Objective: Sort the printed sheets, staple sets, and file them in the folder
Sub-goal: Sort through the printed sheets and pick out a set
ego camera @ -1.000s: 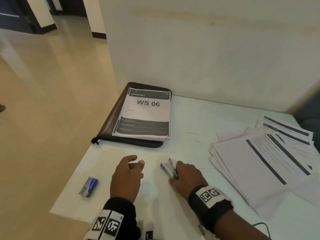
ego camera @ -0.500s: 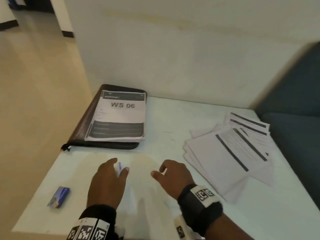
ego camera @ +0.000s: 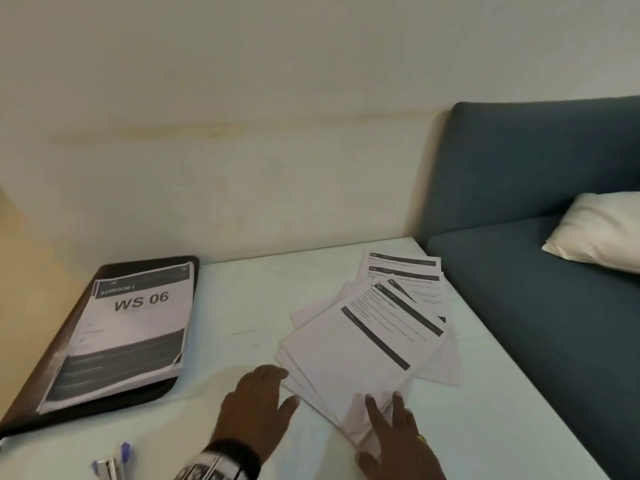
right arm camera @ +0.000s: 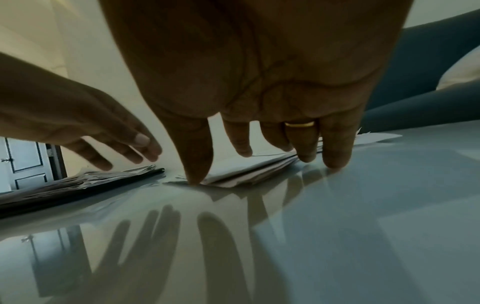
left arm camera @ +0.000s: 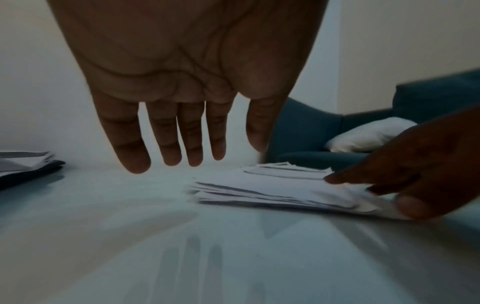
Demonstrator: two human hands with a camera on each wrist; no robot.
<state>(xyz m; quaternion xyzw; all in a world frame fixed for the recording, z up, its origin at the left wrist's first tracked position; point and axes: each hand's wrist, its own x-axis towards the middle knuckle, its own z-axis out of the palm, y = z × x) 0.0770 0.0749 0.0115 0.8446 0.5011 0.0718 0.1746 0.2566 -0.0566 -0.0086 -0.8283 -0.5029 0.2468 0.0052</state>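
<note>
Right hand (ego camera: 394,434) rests spread fingers on the near corner of the loose printed sheets (ego camera: 367,344); left hand (ego camera: 252,400) hovers open, empty, just beside them. Step: gathering for sorting. Next, square the fanned stack with both hands.

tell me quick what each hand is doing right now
Left hand: open, holding nothing.
Right hand: open, fingers on the fanned pile of white printed sheets.

White table (ego camera: 242,313): folder (ego camera: 52,382), loose sheets (ego camera: 363,348), stapler (ego camera: 114,464).

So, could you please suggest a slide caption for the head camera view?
Both hands, left hand and right hand, reach the fanned loose sheets; the folder waits nearby.
</note>
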